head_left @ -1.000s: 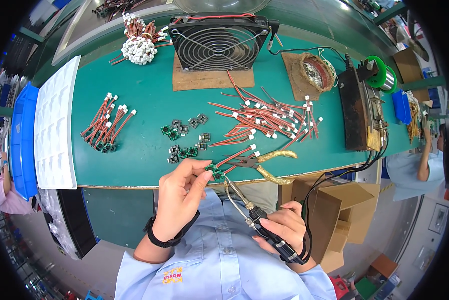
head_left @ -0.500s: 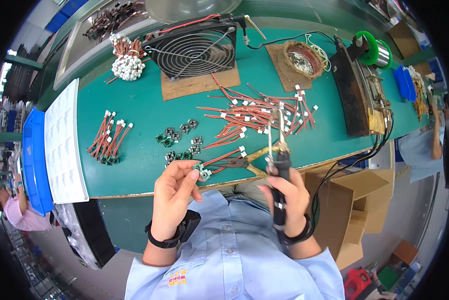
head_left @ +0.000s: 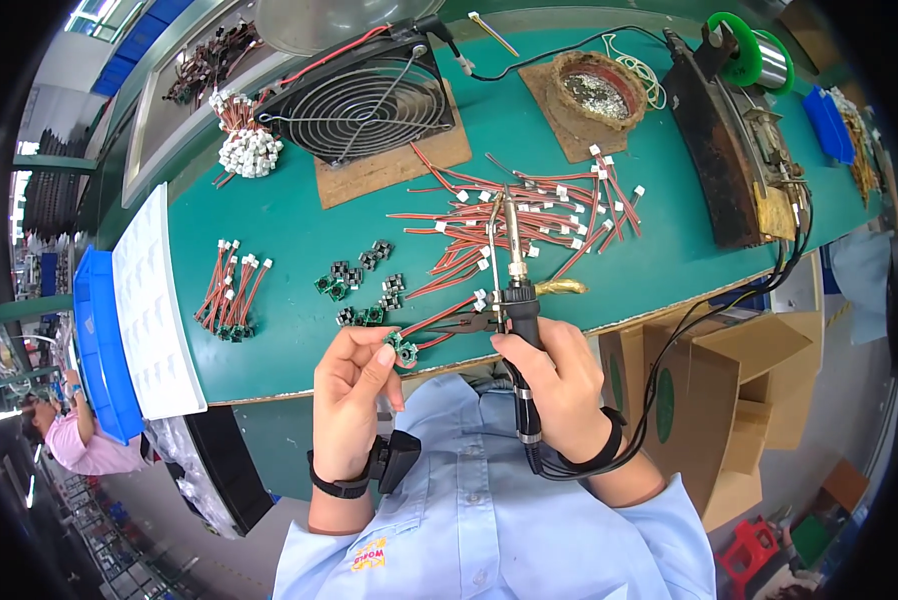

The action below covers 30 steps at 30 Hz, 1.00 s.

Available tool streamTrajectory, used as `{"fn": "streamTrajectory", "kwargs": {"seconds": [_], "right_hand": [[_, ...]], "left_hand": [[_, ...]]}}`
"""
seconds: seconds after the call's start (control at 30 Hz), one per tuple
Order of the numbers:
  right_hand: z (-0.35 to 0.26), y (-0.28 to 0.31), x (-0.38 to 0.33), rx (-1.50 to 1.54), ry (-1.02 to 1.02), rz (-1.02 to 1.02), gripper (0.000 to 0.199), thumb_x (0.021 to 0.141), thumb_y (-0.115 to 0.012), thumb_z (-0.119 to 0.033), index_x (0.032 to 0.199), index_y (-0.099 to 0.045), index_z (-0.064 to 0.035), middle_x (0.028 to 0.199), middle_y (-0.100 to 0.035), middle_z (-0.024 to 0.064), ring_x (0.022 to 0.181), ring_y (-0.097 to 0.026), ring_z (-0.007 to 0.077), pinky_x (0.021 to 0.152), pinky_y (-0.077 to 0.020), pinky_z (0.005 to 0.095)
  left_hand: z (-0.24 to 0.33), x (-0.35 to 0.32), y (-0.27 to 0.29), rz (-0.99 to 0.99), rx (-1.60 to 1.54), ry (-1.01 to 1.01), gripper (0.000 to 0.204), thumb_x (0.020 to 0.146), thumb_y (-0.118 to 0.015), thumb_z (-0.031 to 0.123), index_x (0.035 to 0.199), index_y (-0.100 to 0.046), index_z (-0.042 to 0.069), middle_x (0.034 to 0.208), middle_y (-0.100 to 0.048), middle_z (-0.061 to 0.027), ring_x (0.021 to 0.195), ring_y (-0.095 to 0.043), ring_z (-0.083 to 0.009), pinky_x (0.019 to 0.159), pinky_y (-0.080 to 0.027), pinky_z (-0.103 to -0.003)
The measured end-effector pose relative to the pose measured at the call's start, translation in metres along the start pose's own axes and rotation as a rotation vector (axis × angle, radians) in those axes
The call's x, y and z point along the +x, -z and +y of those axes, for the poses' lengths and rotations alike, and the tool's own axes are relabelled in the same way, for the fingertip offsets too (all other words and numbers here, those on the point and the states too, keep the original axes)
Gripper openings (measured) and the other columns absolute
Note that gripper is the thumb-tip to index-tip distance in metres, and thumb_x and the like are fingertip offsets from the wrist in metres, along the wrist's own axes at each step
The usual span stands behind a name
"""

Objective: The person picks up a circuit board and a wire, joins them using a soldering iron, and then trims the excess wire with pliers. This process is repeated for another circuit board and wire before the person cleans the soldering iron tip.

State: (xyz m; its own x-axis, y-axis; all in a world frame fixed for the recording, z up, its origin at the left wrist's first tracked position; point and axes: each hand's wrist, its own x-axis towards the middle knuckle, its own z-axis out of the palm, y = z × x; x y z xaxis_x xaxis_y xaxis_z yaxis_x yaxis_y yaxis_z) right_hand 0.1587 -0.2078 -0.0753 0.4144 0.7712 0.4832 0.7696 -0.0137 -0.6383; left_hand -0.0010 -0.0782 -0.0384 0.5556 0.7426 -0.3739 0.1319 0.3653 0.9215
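Observation:
Pinched between the thumb and fingers of my left hand point(head_left: 349, 400) is a small green circuit board point(head_left: 403, 349), held near the table's front edge. A red-and-black wire lead point(head_left: 437, 319) with a white plug runs from beside the board to the right; whether it is joined to it I cannot tell. My right hand point(head_left: 567, 385) is closed around the black handle of a soldering iron point(head_left: 521, 305). Its metal tip and a thin tube alongside point away over the loose wires. Pliers point(head_left: 464, 325) with yellowish handles lie behind the iron, partly covered.
Beyond my hands lie loose wire leads point(head_left: 509, 225) and small black-and-green boards point(head_left: 346, 275). Wired boards point(head_left: 231, 300) sit left, near a white tray point(head_left: 157, 300). A fan point(head_left: 369, 115), a round solder-flecked dish point(head_left: 597, 92) and a dark metal unit point(head_left: 704, 150) stand behind; the iron's cable hangs right.
My right hand has brought the soldering iron leftward, closer to the board and across the pliers. My left hand keeps its pinch on the circuit board. The whole view has turned slightly.

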Motion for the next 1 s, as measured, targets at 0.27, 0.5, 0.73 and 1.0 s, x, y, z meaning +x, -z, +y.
{"fn": "streamTrajectory", "kwargs": {"seconds": [0.27, 0.5, 0.73, 1.0], "right_hand": [[0.005, -0.004, -0.006, 0.038, 0.020, 0.051, 0.037, 0.068, -0.066, -0.003, 0.105, -0.063, -0.0095, 0.094, -0.059, 0.0116, 0.072, -0.056, 0.0253, 0.065, -0.0450, 0.0342], [0.003, -0.002, -0.008, 0.116, -0.033, 0.104, 0.031, 0.073, -0.065, -0.002, 0.103, -0.063, -0.0089, 0.095, -0.059, 0.0126, 0.074, -0.058, 0.0231, 0.063, -0.0461, 0.0315], [0.005, 0.024, -0.008, 0.121, -0.142, 0.247, 0.037, 0.073, -0.069, 0.014, 0.099, -0.053, -0.0067, 0.092, -0.057, 0.0139, 0.082, -0.065, 0.0227, 0.071, -0.0524, 0.0304], [0.026, 0.020, -0.018, -0.071, -0.126, 0.231, 0.037, 0.073, -0.068, 0.015, 0.101, -0.053, -0.0050, 0.094, -0.057, 0.0145, 0.084, -0.065, 0.0231, 0.073, -0.0519, 0.0288]], "left_hand": [[-0.008, -0.004, -0.002, 0.059, -0.003, -0.115, 0.017, 0.094, -0.052, 0.007, 0.108, -0.054, -0.001, 0.078, -0.057, -0.0037, 0.053, -0.049, -0.0078, 0.050, -0.041, -0.021], [-0.001, -0.008, -0.003, 0.087, 0.081, -0.113, 0.017, 0.093, -0.053, 0.007, 0.108, -0.054, -0.001, 0.074, -0.055, -0.0030, 0.055, -0.050, -0.0085, 0.051, -0.042, -0.022], [0.009, -0.021, 0.011, 0.048, -0.013, -0.215, 0.018, 0.094, -0.052, 0.009, 0.109, -0.052, -0.002, 0.078, -0.057, -0.0053, 0.055, -0.051, -0.0104, 0.051, -0.042, -0.023], [0.017, -0.025, 0.013, -0.131, -0.336, -0.212, 0.020, 0.093, -0.053, 0.007, 0.110, -0.052, -0.003, 0.082, -0.062, -0.0118, 0.057, -0.056, -0.0128, 0.054, -0.044, -0.023]]}}
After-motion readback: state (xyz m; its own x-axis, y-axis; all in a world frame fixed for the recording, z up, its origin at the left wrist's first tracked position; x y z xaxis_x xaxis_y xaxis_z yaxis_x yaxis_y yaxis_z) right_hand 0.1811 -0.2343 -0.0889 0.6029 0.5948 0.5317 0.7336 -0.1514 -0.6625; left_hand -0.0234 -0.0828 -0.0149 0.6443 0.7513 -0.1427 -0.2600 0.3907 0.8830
